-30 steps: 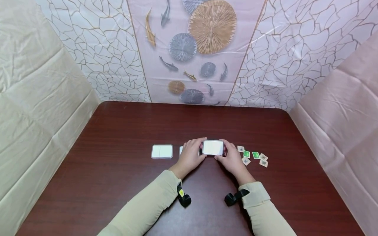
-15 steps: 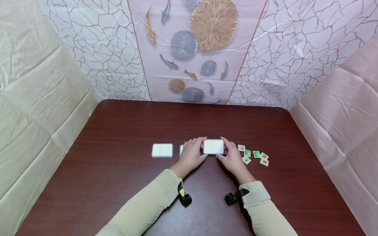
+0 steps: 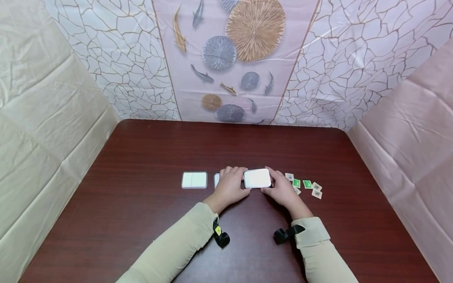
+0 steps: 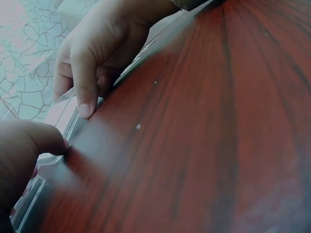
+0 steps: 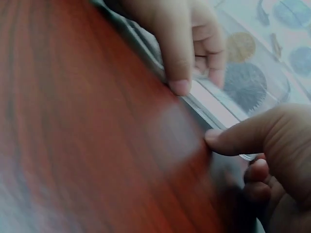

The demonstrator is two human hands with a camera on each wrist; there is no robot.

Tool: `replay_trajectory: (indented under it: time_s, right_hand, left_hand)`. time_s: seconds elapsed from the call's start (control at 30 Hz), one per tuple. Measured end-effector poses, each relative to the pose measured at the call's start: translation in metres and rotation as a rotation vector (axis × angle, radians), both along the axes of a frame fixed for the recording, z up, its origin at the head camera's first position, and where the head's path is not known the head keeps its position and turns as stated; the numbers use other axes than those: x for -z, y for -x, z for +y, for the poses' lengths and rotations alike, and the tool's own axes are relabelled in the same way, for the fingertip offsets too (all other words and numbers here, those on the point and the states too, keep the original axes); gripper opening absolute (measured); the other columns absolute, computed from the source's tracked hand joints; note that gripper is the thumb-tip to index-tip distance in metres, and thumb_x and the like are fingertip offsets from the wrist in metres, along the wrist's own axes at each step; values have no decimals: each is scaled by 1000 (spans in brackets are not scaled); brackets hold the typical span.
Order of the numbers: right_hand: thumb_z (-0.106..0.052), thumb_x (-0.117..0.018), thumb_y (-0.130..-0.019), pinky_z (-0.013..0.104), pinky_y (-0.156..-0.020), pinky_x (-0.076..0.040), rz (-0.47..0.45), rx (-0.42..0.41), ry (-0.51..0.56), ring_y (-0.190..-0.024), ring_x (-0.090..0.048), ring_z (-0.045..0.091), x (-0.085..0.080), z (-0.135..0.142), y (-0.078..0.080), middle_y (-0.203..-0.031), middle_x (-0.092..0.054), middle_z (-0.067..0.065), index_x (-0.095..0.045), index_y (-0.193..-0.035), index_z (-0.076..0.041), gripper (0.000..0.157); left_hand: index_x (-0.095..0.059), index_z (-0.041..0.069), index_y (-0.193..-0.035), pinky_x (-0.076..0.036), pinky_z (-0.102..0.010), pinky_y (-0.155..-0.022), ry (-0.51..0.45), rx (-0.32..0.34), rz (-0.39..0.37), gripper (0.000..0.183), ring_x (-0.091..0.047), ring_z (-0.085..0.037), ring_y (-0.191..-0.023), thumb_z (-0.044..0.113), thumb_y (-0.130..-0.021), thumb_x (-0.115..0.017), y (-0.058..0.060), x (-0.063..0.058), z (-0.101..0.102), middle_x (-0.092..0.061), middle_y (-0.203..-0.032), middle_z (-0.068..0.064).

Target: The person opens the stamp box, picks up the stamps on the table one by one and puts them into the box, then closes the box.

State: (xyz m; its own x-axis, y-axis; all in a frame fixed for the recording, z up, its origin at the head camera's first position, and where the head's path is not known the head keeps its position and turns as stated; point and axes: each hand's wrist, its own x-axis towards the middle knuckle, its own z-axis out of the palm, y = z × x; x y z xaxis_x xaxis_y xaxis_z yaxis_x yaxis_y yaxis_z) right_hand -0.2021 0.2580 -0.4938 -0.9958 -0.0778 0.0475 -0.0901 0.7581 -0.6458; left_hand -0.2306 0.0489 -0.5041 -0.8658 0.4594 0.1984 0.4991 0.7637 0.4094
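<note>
A flat white case with a clear rim [image 3: 257, 178] and rounded corners is held between both hands, slightly tilted in the head view. My left hand [image 3: 230, 182] grips its left end, thumb on the near edge and fingers behind. At the right end my right hand [image 3: 283, 190] pinches the case, its thumb on the near side. In the right wrist view the case [image 5: 214, 99] appears edge-on, close over the table. A similar white case [image 3: 216, 181] lies mostly hidden under my left hand. Another white case [image 3: 194, 180], with a centre line, lies farther left.
Several small square tiles lie right of my right hand, among them a green tile [image 3: 307, 184] and a pale tile with a dark picture [image 3: 316, 194]. The dark red wooden table [image 3: 141, 228] meets patterned cloth walls [image 3: 134, 59] at the back and sides.
The held case has shifted a little right and toward me, tilted, and its centre line no longer shows. My right hand has moved slightly right, covering part of a pale tile.
</note>
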Motion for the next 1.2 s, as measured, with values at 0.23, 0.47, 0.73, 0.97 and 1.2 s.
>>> replay_trajectory:
  time_s: [0.23, 0.47, 0.73, 0.97, 1.2]
  right_hand:
    - [-13, -82, -82, 32, -64, -39, -39, -45, -17, -73, -47, 20, 2, 9, 3, -90, -50, 11, -46, -148, 2, 77]
    - [-6, -81, -82, 27, -59, -37, -55, -49, 63, -67, -44, 18, -1, 13, 2, -85, -48, 7, -49, -145, 5, 71]
    - [-4, -81, -81, 25, -56, -37, -24, -63, 104, -63, -43, 16, 1, 15, 3, -83, -48, 6, -53, -142, 3, 67]
    - [-8, -83, -82, 23, -58, -39, 11, -63, 157, -67, -46, 15, 3, 18, 4, -80, -51, 5, -50, -145, 1, 72]
    - [-8, -87, -78, 23, -62, -43, 73, -79, 129, -71, -49, 16, 9, 16, 2, -92, -49, 8, -42, -150, 1, 85]
  left_hand:
    - [-58, 13, -138, -33, -44, -103, 17, 7, -10, 66, -50, -22, -107, 41, -81, -78, 0, 0, 0, -66, -113, 3]
    - [-60, 14, -134, -33, -43, -101, -5, 17, -10, 64, -49, -19, -103, 44, -81, -79, -2, -1, -1, -64, -101, 8]
    - [-58, 14, -136, -32, -43, -104, -4, 33, 10, 65, -48, -18, -103, 46, -83, -77, 0, -2, -2, -64, -102, 8]
    - [-58, 13, -136, -33, -43, -103, -38, 42, 65, 66, -49, -18, -102, 47, -83, -78, 1, -6, -2, -67, -109, 5]
    - [-57, 13, -139, -34, -43, -98, -58, 11, 69, 69, -49, -20, -103, 46, -83, -78, 9, -7, -6, -60, -97, 9]
